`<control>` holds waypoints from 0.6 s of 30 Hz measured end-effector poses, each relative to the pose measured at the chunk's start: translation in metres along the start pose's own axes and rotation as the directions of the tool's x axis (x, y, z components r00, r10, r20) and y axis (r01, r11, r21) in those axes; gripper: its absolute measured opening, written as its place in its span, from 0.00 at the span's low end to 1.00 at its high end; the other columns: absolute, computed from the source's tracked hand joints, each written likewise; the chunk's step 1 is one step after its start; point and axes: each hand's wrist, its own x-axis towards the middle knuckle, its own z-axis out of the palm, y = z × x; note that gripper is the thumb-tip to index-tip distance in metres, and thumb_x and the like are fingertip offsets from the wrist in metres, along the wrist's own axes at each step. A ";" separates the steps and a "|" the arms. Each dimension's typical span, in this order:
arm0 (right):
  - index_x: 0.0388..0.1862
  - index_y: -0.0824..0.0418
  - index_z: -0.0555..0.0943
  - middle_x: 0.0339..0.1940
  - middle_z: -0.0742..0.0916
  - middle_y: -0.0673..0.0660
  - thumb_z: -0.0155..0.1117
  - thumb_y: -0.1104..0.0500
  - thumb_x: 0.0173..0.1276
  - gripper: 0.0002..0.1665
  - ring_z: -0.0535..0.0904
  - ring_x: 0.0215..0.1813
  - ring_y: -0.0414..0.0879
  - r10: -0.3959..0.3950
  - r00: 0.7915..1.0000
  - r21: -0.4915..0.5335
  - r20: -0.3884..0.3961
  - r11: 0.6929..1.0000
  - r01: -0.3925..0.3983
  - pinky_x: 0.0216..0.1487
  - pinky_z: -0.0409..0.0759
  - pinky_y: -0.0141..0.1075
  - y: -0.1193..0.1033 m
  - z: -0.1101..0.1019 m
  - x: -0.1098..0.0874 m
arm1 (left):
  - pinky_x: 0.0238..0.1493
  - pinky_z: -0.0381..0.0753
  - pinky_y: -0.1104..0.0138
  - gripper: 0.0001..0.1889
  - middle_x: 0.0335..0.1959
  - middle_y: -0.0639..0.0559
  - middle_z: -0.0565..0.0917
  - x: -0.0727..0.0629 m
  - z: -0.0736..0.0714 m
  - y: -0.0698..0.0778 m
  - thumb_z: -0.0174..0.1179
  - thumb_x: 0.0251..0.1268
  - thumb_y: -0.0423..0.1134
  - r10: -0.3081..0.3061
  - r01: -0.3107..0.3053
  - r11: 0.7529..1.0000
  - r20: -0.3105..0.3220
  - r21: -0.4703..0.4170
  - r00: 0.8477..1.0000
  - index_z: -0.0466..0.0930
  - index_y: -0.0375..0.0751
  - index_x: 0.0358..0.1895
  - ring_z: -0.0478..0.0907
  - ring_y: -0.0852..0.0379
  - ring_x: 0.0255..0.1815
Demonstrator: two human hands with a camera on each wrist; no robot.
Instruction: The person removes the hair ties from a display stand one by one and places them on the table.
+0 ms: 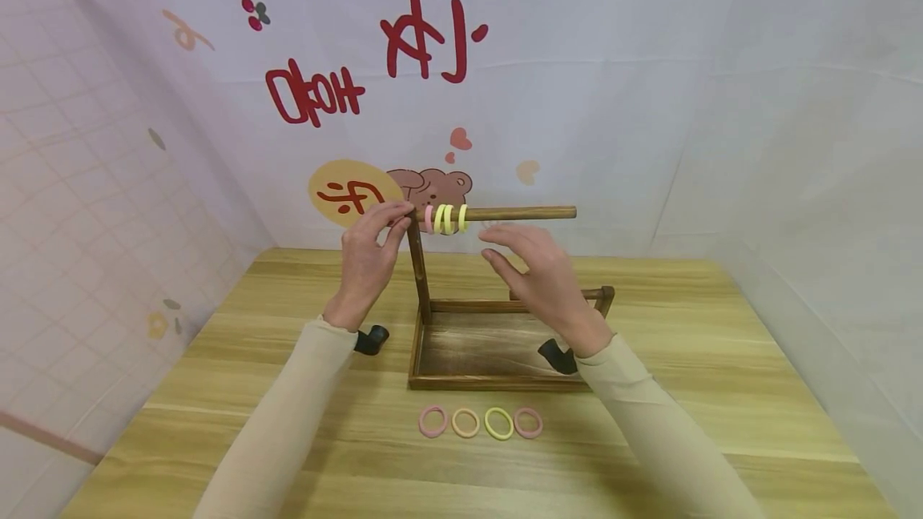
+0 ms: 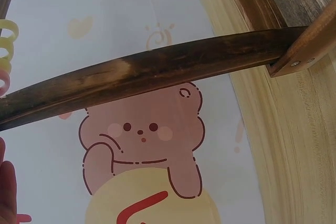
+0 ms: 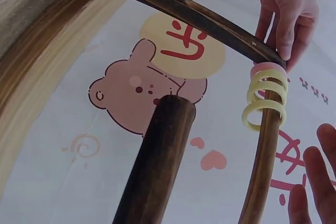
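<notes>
A dark wooden stand (image 1: 421,279) has an upright post with a long bar (image 1: 526,213) running right from its top. My left hand (image 1: 364,255) pinches the stand's top corner, thumb and fingers on either side in the right wrist view. A pink ring (image 1: 429,219) and several yellow rings (image 1: 463,219) hang on the bar near that corner. My right hand (image 1: 544,275) is just below and right of the rings, fingers apart and holding nothing; its fingers (image 3: 317,182) also show in the right wrist view. Only fingertips of the left hand show in the left wrist view.
In front of the stand, a row on the table (image 1: 252,391) has a pink ring (image 1: 433,421), a peach ring (image 1: 465,423), a yellow ring (image 1: 499,424) and another pink ring (image 1: 529,423). A shorter bar (image 1: 594,293) stands at the stand's right. Behind hangs a printed cloth (image 1: 577,102).
</notes>
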 end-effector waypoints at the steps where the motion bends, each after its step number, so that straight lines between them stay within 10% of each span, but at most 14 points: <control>1: 0.54 0.64 0.86 0.52 0.90 0.60 0.77 0.69 0.63 0.19 0.85 0.56 0.56 -0.001 1.000 -0.002 0.001 1.000 0.001 0.60 0.81 0.51 0.001 0.001 0.001 | 0.47 0.86 0.51 0.11 0.52 0.41 0.88 0.000 0.000 0.000 0.66 0.71 0.31 0.000 0.000 1.000 0.002 0.001 1.000 0.88 0.33 0.52 0.87 0.44 0.45; 18: 0.56 0.65 0.86 0.55 0.90 0.59 0.77 0.66 0.65 0.20 0.83 0.62 0.57 0.016 1.000 -0.019 0.001 1.000 -0.016 0.66 0.78 0.50 0.014 0.016 0.015 | 0.48 0.86 0.50 0.11 0.51 0.41 0.88 -0.001 0.001 -0.001 0.67 0.70 0.31 0.000 0.000 1.000 -0.009 -0.003 1.000 0.88 0.33 0.52 0.88 0.44 0.45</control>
